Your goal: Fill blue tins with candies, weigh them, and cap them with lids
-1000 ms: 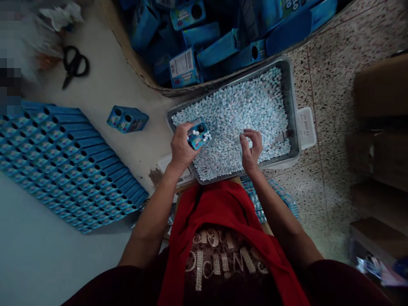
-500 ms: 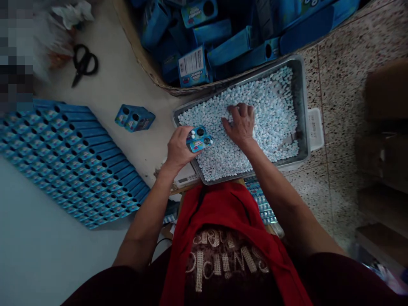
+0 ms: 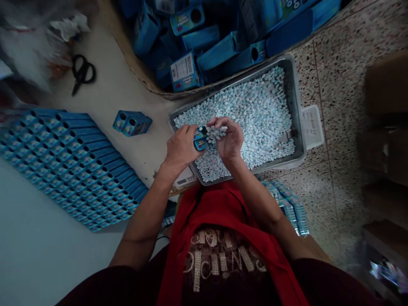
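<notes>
My left hand [image 3: 181, 147] is closed around two small blue candy boxes [image 3: 199, 143] at the left end of a metal tray [image 3: 299, 114]. Round holes show in the box tops. Close to the boxes, my right hand [image 3: 232, 138] is cupped around a handful of small candies [image 3: 216, 132], pale blue and white, with the fingers curled toward the box openings. Beneath both hands the tray holds a wide layer of the same loose candies [image 3: 255, 110].
A large cardboard box [image 3: 137, 63] full of blue boxes stands behind the tray. Stacked blue boxes [image 3: 73, 165] form a block at left. Two more boxes [image 3: 132, 123] and black scissors [image 3: 83, 72] lie on the table. A white plastic lid or container [image 3: 313, 126] juts out right of the tray.
My right hand has lifted out of the candy layer with a handful and moved left to the boxes. My left hand still grips the boxes, which are now turned slightly.
</notes>
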Demonstrator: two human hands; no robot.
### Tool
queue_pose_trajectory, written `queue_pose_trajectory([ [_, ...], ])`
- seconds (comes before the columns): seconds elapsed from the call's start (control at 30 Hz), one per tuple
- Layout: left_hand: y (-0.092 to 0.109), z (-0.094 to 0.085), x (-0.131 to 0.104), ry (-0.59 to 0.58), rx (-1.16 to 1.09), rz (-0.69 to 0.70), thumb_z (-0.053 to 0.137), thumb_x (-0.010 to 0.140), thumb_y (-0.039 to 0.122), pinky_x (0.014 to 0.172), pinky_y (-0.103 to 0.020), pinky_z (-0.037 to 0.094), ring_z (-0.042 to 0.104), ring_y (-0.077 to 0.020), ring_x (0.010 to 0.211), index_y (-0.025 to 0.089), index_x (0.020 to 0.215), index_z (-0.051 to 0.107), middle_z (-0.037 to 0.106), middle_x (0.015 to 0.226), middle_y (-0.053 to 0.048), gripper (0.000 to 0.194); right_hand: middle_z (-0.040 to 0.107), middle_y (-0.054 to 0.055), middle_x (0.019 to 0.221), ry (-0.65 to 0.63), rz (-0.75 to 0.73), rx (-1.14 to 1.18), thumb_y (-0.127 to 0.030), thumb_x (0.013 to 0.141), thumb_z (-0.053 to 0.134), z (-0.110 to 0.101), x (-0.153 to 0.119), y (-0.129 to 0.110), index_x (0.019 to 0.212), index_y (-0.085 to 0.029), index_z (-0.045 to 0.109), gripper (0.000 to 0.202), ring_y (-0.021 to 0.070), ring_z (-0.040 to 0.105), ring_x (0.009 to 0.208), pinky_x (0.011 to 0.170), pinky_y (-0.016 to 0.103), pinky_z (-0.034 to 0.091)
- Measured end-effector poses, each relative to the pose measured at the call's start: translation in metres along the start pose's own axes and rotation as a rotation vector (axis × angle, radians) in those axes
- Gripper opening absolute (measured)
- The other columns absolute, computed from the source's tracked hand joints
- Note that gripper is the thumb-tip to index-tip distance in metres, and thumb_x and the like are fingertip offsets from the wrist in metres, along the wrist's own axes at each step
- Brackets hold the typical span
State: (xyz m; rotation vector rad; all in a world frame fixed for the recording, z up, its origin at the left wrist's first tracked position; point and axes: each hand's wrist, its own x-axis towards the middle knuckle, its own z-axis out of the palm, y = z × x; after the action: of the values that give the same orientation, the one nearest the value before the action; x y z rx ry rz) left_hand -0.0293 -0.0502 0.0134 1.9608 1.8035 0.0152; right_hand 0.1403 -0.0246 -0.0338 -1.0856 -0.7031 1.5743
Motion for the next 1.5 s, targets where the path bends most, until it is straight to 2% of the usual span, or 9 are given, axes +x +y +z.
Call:
queue_pose_trajectory([
  [0.27,0.006,-0.018,0.006,-0.142,0.057,0.044,0.104,0.083,0.036,0.095,-0.047,0.068,0.08,-0.0415,0.122,0.026,0.142,0.074,0.08,0.132,-0.012,0.067,0.084,0.005,0.122,-0.061,-0.238,-0.203,-0.068,0.118,0.06,0.014,-0.031,-0.011,0.103,-0.032,0.084,0.045,0.0295,0.077,0.125,0.122,0.052,0.059],
  [0.4,-0.013,-0.004,0.004,0.041,-0.055,0.09,0.102,0.087,0.043,0.11,-0.048,0.066,0.079,-0.0402,0.131,0.026,0.15,0.07,0.081,0.142,-0.012,0.072,0.083,0.005,0.141,-0.02,-0.312,-0.289,-0.067,0.121,0.055,-0.02,-0.054,-0.014,0.125,-0.035,0.085,0.044,0.0305,0.075,0.139,0.126,0.058,0.057],
  [0.57,-0.031,0.034,0.007,0.211,-0.309,0.285,0.096,0.097,0.057,0.122,-0.047,0.064,0.079,-0.0353,0.136,0.028,0.152,0.068,0.081,0.146,-0.012,0.068,0.083,0.007,0.115,0.325,-0.208,-0.601,-0.071,0.11,0.072,-0.086,-0.054,-0.01,0.11,-0.029,0.082,0.043,0.0276,0.078,0.114,0.108,0.049,0.061],
  [0.73,-0.033,0.055,0.0,0.286,-0.42,0.315,0.095,0.096,0.071,0.122,-0.048,0.064,0.08,-0.0352,0.134,0.027,0.153,0.069,0.082,0.143,-0.014,0.076,0.081,0.008,0.108,0.263,-0.268,-0.84,-0.064,0.111,0.073,-0.112,-0.046,-0.01,0.106,-0.027,0.078,0.037,0.0278,0.076,0.107,0.105,0.049,0.061],
  [0.87,-0.041,0.055,-0.011,0.416,-0.428,0.22,0.093,0.094,0.082,0.116,-0.047,0.067,0.082,-0.0339,0.128,0.026,0.149,0.068,0.083,0.137,-0.014,0.083,0.081,0.011,0.118,0.309,-0.391,-0.943,-0.056,0.112,0.072,-0.097,-0.04,-0.007,0.108,-0.028,0.079,0.029,0.0327,0.076,0.12,0.112,0.056,0.058],
  [1.03,-0.05,0.053,-0.005,0.578,-0.532,0.309,0.087,0.104,0.077,0.118,-0.047,0.066,0.082,-0.0323,0.133,0.028,0.156,0.066,0.083,0.142,-0.014,0.075,0.08,0.011,0.131,-0.031,-0.455,-1.121,-0.048,0.105,0.079,-0.072,-0.016,-0.016,0.102,-0.03,0.079,0.018,0.0359,0.073,0.131,0.122,0.061,0.053],
  [1.13,-0.053,0.048,0.001,0.591,-0.542,0.314,0.086,0.104,0.077,0.117,-0.046,0.067,0.082,-0.0331,0.131,0.026,0.154,0.068,0.083,0.14,-0.014,0.074,0.079,0.012,0.127,0.12,-0.501,-1.121,-0.043,0.109,0.074,-0.067,0.001,-0.03,0.106,-0.028,0.078,0.016,0.0352,0.073,0.129,0.12,0.061,0.054],
  [1.33,-0.1,0.033,-0.012,0.817,-0.402,-0.131,0.102,0.086,0.074,0.106,-0.055,0.07,0.082,-0.0366,0.115,0.026,0.144,0.072,0.08,0.126,-0.012,0.082,0.078,0.012,0.13,0.059,-0.606,-1.288,-0.042,0.108,0.074,-0.053,0.033,-0.073,0.119,-0.029,0.076,0.018,0.0354,0.073,0.129,0.118,0.061,0.058],
  [1.5,-0.145,0.031,0.023,0.853,-0.479,-0.436,0.114,0.07,0.046,0.13,-0.071,0.054,0.073,-0.0444,0.138,0.024,0.145,0.064,0.072,0.138,-0.015,0.092,0.066,0.023,0.156,-0.017,-0.581,-1.615,-0.017,0.097,0.063,-0.016,0.101,-0.132,0.155,-0.018,0.068,0.058,0.0418,0.056,0.15,0.128,0.065,0.048],
])
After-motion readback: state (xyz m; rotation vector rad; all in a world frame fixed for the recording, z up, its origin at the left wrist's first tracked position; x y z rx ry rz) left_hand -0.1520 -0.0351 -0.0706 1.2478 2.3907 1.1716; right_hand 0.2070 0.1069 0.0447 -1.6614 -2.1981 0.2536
